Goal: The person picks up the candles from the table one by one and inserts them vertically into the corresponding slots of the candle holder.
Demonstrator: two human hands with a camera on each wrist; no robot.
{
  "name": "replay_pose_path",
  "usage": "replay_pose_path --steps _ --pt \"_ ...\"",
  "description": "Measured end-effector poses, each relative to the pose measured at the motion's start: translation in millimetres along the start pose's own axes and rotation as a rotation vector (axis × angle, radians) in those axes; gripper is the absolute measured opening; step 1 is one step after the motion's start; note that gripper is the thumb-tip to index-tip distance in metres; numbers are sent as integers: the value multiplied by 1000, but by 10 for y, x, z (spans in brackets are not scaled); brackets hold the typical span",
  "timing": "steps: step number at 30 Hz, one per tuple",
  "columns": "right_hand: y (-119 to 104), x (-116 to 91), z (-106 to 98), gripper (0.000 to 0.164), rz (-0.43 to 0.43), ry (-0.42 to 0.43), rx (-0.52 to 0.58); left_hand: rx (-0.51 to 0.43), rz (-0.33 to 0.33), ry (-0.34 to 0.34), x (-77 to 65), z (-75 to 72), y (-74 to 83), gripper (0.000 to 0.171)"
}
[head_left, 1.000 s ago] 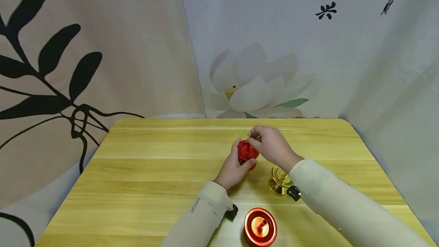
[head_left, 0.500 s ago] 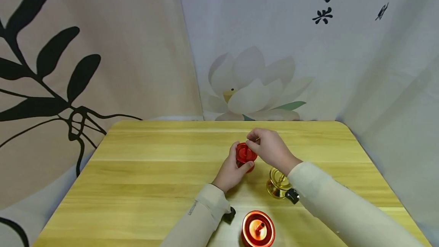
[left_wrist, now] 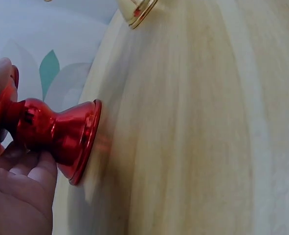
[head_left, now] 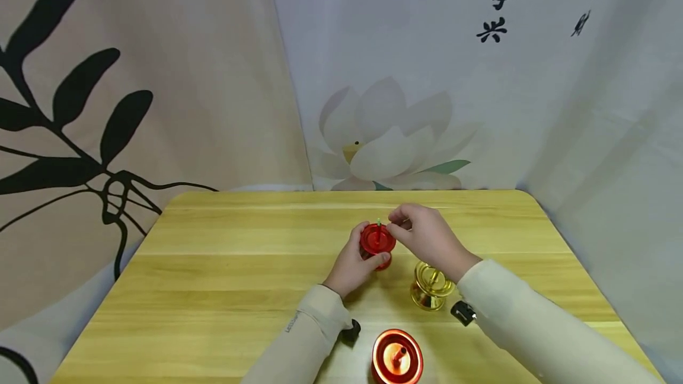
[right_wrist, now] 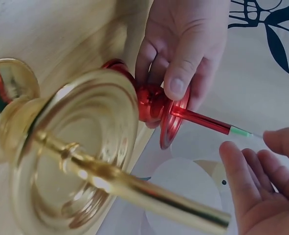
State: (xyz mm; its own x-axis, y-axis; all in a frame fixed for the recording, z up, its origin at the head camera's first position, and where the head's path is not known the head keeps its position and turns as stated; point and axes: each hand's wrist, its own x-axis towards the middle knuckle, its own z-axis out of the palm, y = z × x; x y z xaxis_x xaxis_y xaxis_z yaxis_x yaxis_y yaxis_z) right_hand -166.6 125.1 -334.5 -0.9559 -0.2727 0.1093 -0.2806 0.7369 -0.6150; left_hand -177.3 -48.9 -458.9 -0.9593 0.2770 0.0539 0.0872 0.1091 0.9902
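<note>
Grips the red candlestick (head_left: 377, 243), beyond and left of gold candlestick (head_left: 427, 289), in curled left hand (head_left: 352, 266); holds right hand (head_left: 429, 239) loosely spread. Probably light, rigid, slippery: best gripped round its narrow waist (left_wrist: 51, 123).

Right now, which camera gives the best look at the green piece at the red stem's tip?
The right wrist view: the green piece shows side-on and close up, at the end of the red stem. The head view shows it only as a tiny speck; the left wrist view doesn't show it.
</note>
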Motion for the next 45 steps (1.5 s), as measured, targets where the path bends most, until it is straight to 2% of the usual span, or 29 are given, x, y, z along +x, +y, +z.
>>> replay_pose_path --steps 5,10,13,17,22,28,33,38,45 --pt "33 -78 -65 17 3 -4 3 -26 -29 24 -15 -19 -56 91" --pt "94 -134 -125 18 22 11 -6 -93 -42 -5 -82 -58 -101 81" --pt "128 -150 -139 18 26 16 -11 -84 -65 -12 -159 -117 -115 78" --pt "150 -163 -148 17 25 13 0 -53 -101 7 -296 -233 -95 82" --pt "173 -197 -193 18 16 14 -5 -63 -120 11 -437 -335 -84 82" --pt "284 -315 -339 19 36 44 -45 -56 -127 -81 -517 -324 -84 72" --pt "419 -416 -452 20 55 57 -74 -36 -136 -176 -524 -282 -49 75" --pt "518 -508 -518 21 73 67 -76 -20 -138 -214 -521 -239 -17 76" --pt "653 -632 -546 23 72 93 -86 -31 -104 -258 -517 -151 31 71"
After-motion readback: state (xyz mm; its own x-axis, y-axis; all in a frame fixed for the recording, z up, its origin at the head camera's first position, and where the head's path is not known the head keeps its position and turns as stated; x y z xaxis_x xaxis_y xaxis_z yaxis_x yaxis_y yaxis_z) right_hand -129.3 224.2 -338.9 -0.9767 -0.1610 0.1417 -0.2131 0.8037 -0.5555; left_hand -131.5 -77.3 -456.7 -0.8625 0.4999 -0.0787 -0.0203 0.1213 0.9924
